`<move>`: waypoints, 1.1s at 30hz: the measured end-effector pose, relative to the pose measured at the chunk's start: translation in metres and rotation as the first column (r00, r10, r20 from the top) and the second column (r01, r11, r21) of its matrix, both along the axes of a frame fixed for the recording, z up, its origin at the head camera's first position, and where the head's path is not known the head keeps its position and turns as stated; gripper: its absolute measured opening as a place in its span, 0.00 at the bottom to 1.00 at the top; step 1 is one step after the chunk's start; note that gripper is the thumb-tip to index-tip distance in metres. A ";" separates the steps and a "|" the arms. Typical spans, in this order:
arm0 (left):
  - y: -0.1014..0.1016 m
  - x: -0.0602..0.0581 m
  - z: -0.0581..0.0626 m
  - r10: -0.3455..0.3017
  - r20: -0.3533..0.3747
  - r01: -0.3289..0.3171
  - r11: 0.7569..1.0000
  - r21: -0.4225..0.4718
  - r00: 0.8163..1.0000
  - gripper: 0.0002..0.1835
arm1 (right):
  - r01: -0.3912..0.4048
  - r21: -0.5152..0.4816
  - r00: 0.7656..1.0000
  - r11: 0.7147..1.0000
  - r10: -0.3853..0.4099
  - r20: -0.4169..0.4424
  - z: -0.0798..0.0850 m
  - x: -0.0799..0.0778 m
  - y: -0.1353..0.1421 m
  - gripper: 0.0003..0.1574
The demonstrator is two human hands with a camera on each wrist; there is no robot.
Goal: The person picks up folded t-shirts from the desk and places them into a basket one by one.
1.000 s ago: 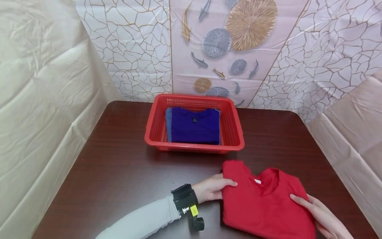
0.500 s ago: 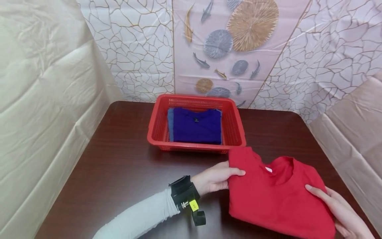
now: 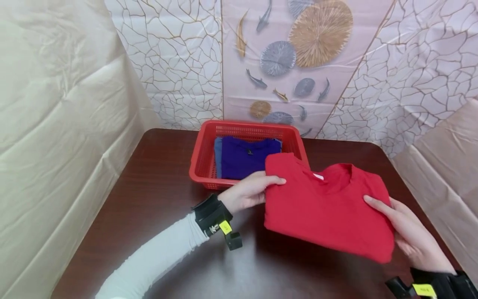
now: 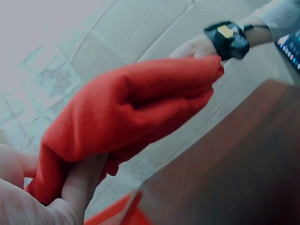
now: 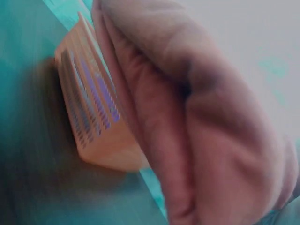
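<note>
A folded red shirt (image 3: 325, 207) with a round neckline and a white label is held up above the table. My left hand (image 3: 250, 191) pinches its left side, thumb on top and fingers underneath. At the opposite side my right hand (image 3: 405, 228) grips it the same way, thumb lying on the front. The left wrist view shows the folded layers of the shirt (image 4: 122, 108) sagging between both hands. In the right wrist view the cloth (image 5: 225, 122) hides most of the right hand. The shirt's upper left corner overlaps the basket's right front corner in the head view.
A red plastic basket (image 3: 209, 180) stands at the back of the dark wooden table (image 3: 149, 199). Inside lies a folded dark blue shirt (image 3: 242, 160), with lighter blue cloth (image 3: 218, 158) showing beneath. Patterned fabric (image 3: 179, 62) hangs behind the table.
Both hands have lifted the red shirt and carried it forward toward the basket, and it now covers the basket's front right corner in the head view. The right wrist strap has come into view.
</note>
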State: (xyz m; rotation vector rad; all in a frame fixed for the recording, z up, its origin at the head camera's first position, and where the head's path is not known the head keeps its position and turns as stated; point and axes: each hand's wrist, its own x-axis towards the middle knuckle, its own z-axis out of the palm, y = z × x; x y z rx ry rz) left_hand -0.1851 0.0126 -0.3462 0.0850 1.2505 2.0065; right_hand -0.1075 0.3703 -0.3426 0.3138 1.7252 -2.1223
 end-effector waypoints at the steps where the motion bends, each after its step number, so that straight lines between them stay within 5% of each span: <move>1: -0.004 -0.004 0.002 0.012 -0.004 -0.012 1.000 -0.012 1.000 0.17 | 0.001 0.004 1.000 1.000 -0.001 -0.009 0.003 -0.005 -0.005 0.14; 9: -0.043 -0.041 0.013 0.122 0.001 -0.121 0.985 -0.127 0.993 0.18 | -0.033 0.062 0.995 0.998 0.038 -0.088 0.023 -0.048 -0.056 0.22; 19: -0.090 -0.082 0.022 0.236 -0.032 -0.234 0.923 -0.306 0.971 0.20 | -0.119 0.112 0.986 0.986 0.131 -0.103 0.030 -0.111 -0.106 0.33; 28: -0.113 -0.116 0.010 0.296 -0.044 -0.286 0.856 -0.430 0.954 0.28 | -0.134 0.188 0.986 0.973 0.150 -0.071 0.014 -0.162 -0.134 0.41; 33: -0.114 -0.130 -0.004 0.307 -0.071 -0.304 0.835 -0.458 0.949 0.23 | -0.113 0.238 0.992 0.965 0.125 -0.036 0.001 -0.183 -0.143 0.43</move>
